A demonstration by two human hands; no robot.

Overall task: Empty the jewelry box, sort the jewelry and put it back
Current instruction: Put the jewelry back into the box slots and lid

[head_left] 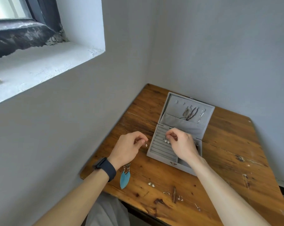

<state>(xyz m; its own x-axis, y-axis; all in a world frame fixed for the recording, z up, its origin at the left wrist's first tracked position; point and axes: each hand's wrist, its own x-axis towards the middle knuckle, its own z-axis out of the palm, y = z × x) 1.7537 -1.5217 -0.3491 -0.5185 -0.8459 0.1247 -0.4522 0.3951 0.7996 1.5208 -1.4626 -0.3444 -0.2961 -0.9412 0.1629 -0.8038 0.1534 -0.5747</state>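
The left hand (128, 147) is pinching an earring (146, 145), which is dangling just below its fingers (142, 141), left of the box (159, 150). The right hand (182, 144) is pinching pearls (167, 141), which are hanging under its fingers (171, 136) over the box's ridged rows.

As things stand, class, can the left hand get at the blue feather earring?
Probably yes: the blue feather earring lies uncovered beside the left hand, though it pinches a small earring.

Left hand (129, 146) and right hand (181, 142) both pinching, forearms extended.
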